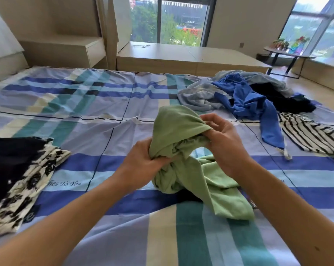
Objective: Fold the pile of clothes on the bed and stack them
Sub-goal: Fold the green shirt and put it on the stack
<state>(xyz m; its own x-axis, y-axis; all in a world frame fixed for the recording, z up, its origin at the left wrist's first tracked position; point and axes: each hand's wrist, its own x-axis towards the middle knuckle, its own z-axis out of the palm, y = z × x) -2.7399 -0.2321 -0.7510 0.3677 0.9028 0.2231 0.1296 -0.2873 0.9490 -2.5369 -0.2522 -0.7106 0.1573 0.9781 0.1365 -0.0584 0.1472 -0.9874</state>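
A crumpled light green garment (181, 131) is lifted above the middle of the bed (85, 104), its lower part trailing on the sheet. My left hand (141, 166) grips a bunched fold at its lower left. My right hand (222, 139) pinches the cloth at its upper right edge. At the far right lies the unfolded pile: a grey garment (198, 96), a blue garment (246, 100), a black one (283, 100) and a black-and-white striped one (312, 135). On the left sits a folded black and cream patterned piece (20, 181).
The bed carries a blue, teal and cream striped sheet. Behind it stand a low wooden platform (181, 56) and a bedside unit (76, 48). A small round table (285, 52) with colourful items is at the far right by the window.
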